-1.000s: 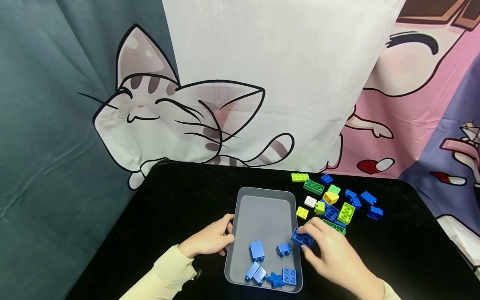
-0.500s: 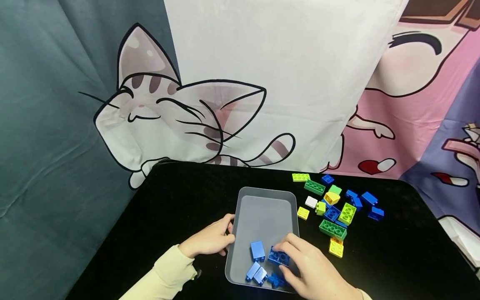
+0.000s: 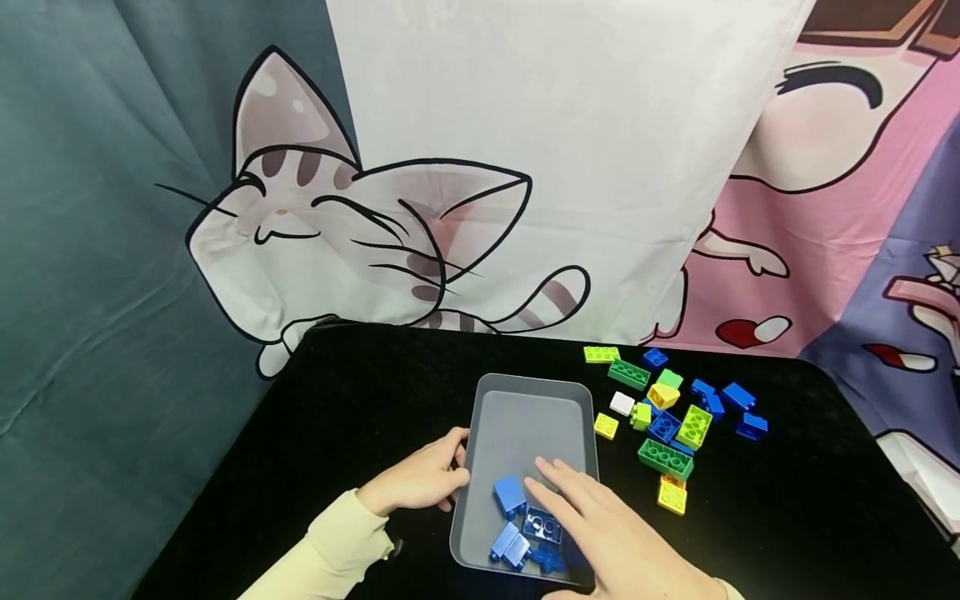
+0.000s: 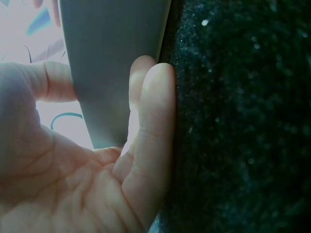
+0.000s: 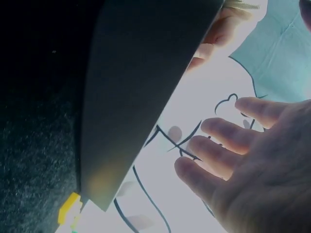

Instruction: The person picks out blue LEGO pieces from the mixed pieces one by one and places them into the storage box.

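A grey tray [image 3: 525, 433] lies on the black table. My left hand [image 3: 423, 473] holds its left side; in the left wrist view the thumb is at the rim and the fingers [image 4: 158, 97] lie along the outer wall. Over the tray's near right part is my right hand [image 3: 600, 529], its fingers spread and holding nothing. Beside those fingertips, inside the tray, are a dark blue toy brick [image 3: 542, 526], a taller blue brick [image 3: 510, 496], lighter blue bricks [image 3: 511, 547] and a blue flower-shaped piece [image 3: 547, 558]. My right hand hides the tray's near right corner.
Right of the tray lies a loose group of bricks, among them a green brick [image 3: 665, 459], a yellow brick [image 3: 672, 498], a lime brick [image 3: 693, 427], a white brick [image 3: 622, 404] and several blue ones [image 3: 738, 397]. A printed curtain [image 3: 480, 208] hangs behind the table.
My right hand has carried the dark blue brick from the tray's right edge into the tray and let go of it, fingers now spread. The taller blue brick has shifted slightly. My left hand stays put.
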The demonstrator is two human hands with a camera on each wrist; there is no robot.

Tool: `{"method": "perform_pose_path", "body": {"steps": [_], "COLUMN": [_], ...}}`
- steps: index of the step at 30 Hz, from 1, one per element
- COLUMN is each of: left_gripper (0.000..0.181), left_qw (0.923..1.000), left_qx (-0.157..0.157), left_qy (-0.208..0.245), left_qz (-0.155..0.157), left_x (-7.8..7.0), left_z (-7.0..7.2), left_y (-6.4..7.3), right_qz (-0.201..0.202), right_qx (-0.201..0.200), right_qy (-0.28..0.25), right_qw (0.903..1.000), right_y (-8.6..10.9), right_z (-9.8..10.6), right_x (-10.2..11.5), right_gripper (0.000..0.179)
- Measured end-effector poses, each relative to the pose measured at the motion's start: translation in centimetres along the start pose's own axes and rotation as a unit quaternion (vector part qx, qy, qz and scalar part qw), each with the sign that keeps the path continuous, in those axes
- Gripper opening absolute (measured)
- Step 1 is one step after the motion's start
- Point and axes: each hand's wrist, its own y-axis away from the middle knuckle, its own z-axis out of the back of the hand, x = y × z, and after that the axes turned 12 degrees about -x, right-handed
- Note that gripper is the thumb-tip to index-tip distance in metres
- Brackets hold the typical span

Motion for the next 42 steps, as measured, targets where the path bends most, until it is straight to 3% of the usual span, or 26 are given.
{"method": "perform_pose_path", "body": {"steps": [10, 16, 24, 35, 42], "left_gripper": [0.064, 0.064, 0.065, 0.065, 0.065], "left_qw": [1.0000, 1.0000, 1.0000, 1.0000, 1.0000], "left_qx": [0.000, 0.001, 0.000, 0.001, 0.001], "left_qy": [-0.004, -0.003, -0.003, -0.004, -0.002], "left_qz": [0.006, 0.003, 0.005, 0.005, 0.003], "left_x": [-0.1, -0.1, 0.1, 0.0, 0.1], "left_z": [0.0, 0.0, 0.0, 0.0, 0.0], "left_y": [0.0, 0.0, -0.1, -0.1, 0.0], "right_qz": [-0.045, -0.057, -0.075, -0.108, -0.173], "right_qx": [-0.020, -0.052, -0.096, -0.126, -0.135], "right_qy": [0.018, 0.042, 0.077, 0.116, 0.127], "right_qw": [0.9986, 0.9961, 0.9895, 0.9792, 0.9674], "right_y": [0.6, 0.9, 1.5, 2.1, 2.5], "right_z": [1.2, 2.1, 3.1, 4.8, 6.1], "right_x": [-1.4, -3.3, -7.3, -12.9, -16.7], "right_gripper": [0.094, 0.098, 0.099, 0.089, 0.080]}}
